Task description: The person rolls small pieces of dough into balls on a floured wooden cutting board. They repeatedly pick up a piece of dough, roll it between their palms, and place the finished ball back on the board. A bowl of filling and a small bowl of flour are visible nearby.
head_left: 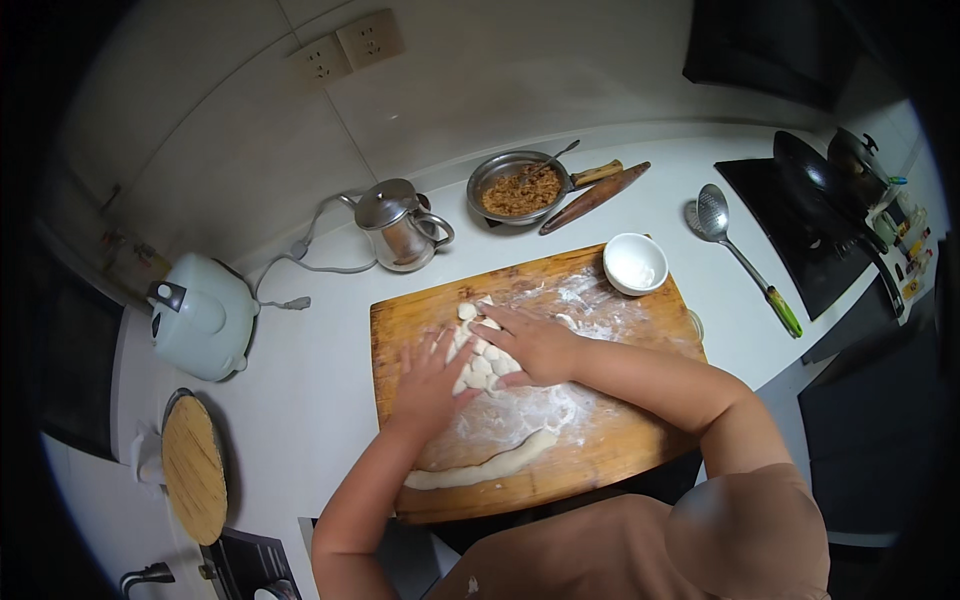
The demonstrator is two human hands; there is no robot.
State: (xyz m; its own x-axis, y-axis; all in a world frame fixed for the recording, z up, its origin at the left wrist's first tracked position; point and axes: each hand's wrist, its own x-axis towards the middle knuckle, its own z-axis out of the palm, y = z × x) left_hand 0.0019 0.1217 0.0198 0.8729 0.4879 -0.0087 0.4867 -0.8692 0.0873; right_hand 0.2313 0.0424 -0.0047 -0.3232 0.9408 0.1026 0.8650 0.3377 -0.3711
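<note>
On a floured wooden cutting board lies a cluster of small cut dough pieces. My left hand rests along the cluster's left side with its fingers spread. From the right, my right hand reaches over the pieces, fingers stretched out and touching them. Neither hand grips anything; some pieces are hidden under the fingers. Nearer to me, a long dough rope lies across the board's front left. Loose flour is spread around the dough. A white bowl holding white powder stands at the board's far right corner.
Behind the board are a steel kettle, a pan of brown filling with a spoon, and a tapered rolling pin. A slotted ladle lies right, beside a stove with a wok. A pale green appliance and round woven tray stand left.
</note>
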